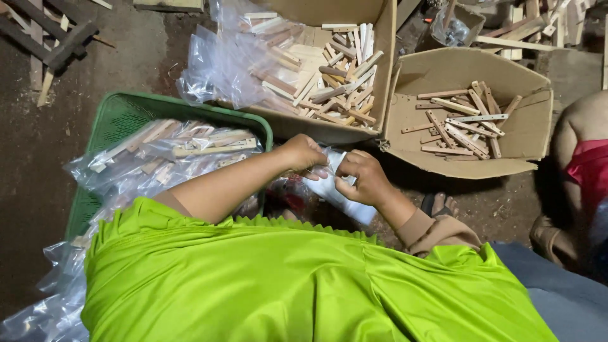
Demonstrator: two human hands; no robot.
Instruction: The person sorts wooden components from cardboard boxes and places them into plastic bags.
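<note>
My left hand [305, 154] and my right hand [361, 178] meet in front of me, both gripping a clear plastic bag [335, 192] that looks whitish and crumpled. What the bag holds is hidden by my fingers. Just beyond my hands stands a cardboard box [329, 130] filled with short wooden sticks [345, 76] and clear bags. My green garment covers the lower part of the view.
A green plastic basket [120, 114] on the left holds bagged wooden sticks [183, 149]. A second cardboard box [525, 133] at the right contains loose wooden pieces. Another person sits at the far right [586, 152]. Scrap wood lies on the dirt floor behind.
</note>
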